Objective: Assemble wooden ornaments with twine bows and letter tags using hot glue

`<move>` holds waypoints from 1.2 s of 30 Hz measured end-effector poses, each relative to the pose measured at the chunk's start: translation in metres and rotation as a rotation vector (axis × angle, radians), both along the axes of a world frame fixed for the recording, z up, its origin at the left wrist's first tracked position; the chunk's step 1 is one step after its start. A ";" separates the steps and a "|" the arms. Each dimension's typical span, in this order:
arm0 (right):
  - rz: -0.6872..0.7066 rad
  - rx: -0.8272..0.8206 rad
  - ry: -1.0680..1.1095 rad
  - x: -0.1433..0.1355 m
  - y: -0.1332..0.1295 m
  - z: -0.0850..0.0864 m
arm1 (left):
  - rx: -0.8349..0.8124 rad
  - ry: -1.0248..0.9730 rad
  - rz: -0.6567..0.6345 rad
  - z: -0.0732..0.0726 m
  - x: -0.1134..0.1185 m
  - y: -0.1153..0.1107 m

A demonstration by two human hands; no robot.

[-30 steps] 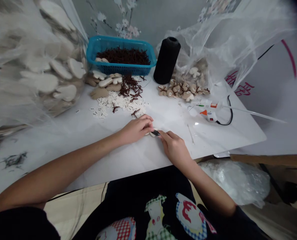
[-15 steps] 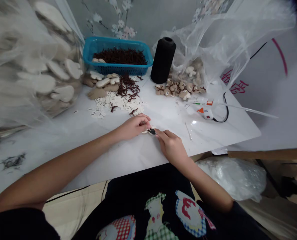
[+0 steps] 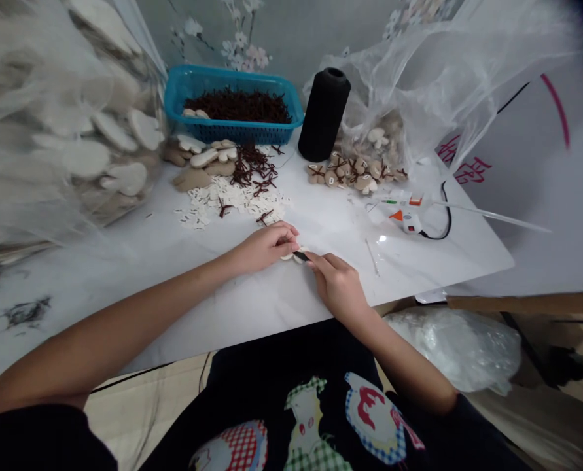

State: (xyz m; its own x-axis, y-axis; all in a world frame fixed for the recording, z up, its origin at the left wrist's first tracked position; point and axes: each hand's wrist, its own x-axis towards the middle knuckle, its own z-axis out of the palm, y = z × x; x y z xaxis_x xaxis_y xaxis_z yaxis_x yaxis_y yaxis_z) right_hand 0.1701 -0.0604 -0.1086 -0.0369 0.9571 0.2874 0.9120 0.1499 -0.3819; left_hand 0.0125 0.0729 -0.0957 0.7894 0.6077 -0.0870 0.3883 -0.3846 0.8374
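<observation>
A small cream padded piece [image 3: 286,258] lies low on the table, mostly hidden under my fingers. My left hand [image 3: 274,247] is closed at its upper left edge, thumb and fingers pinched together on it. From the other side, my right hand [image 3: 337,278] grips a small dark flat tool [image 3: 301,256], with the index finger stretched along it. The tool's tip reaches over the padded piece to the left fingertips; its exact kind is hard to make out.
Behind my hands lie small white tags [image 3: 207,206], dark brown bows [image 3: 252,170] and padded shapes [image 3: 193,180]. A blue basket [image 3: 173,98] of bows and a black thread cone [image 3: 324,114] stand farther back. Right are bow-tied pieces [image 3: 354,171] and a glue gun [image 3: 411,221]; left, a big plastic bag [image 3: 75,150].
The view has shifted slightly. Both hands stay at the padded piece, and the dark tool has turned a little, now looking flatter between them.
</observation>
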 end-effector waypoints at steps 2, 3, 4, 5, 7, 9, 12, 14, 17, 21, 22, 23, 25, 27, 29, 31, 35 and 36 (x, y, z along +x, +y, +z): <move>-0.005 -0.004 0.000 0.000 0.001 0.000 | 0.002 0.004 0.003 0.000 0.000 0.000; -0.006 -0.007 0.002 0.000 0.001 0.000 | 0.001 0.007 0.004 0.000 0.001 0.000; -0.004 -0.010 0.005 0.000 0.000 0.001 | -0.001 0.009 0.005 0.000 0.001 0.000; 0.000 -0.011 0.010 0.000 0.000 0.002 | -0.003 0.008 0.004 0.001 0.001 0.000; 0.011 -0.003 0.026 0.001 -0.003 0.003 | -0.007 -0.001 0.008 0.000 0.001 0.000; 0.016 0.020 0.051 0.004 -0.006 0.004 | -0.051 -0.025 0.019 0.000 0.000 0.001; -0.025 0.057 0.075 0.019 -0.010 0.002 | -0.228 -0.061 0.045 0.008 -0.002 0.005; -0.087 0.067 0.061 0.036 -0.009 -0.001 | -0.307 -0.047 0.057 0.021 -0.008 0.010; -0.176 0.054 0.001 0.067 -0.004 -0.005 | -0.264 0.002 0.089 0.047 -0.032 0.015; -0.230 0.063 -0.091 0.103 0.000 -0.009 | -0.156 0.156 0.181 0.072 -0.099 0.009; -0.229 0.066 -0.105 0.110 0.001 -0.011 | -0.123 0.260 0.206 0.074 -0.119 0.004; -0.226 0.070 -0.115 0.115 0.002 -0.014 | -0.074 0.394 0.258 0.075 -0.140 -0.003; -0.217 0.085 -0.115 0.123 0.003 -0.019 | 0.028 0.630 0.361 0.072 -0.176 -0.020; -0.211 0.107 -0.097 0.128 0.005 -0.025 | 0.091 0.751 0.466 0.068 -0.204 -0.038; -0.212 0.130 -0.075 0.131 0.008 -0.030 | 0.192 0.908 0.562 0.065 -0.221 -0.054; -0.211 0.154 -0.062 0.133 0.010 -0.033 | 0.285 1.141 0.628 0.065 -0.227 -0.065; -0.167 0.203 -0.088 0.134 0.010 -0.037 | 0.348 1.383 0.642 0.076 -0.225 -0.081; -0.157 0.211 -0.099 0.134 0.010 -0.037 | 0.351 1.388 0.648 0.080 -0.223 -0.084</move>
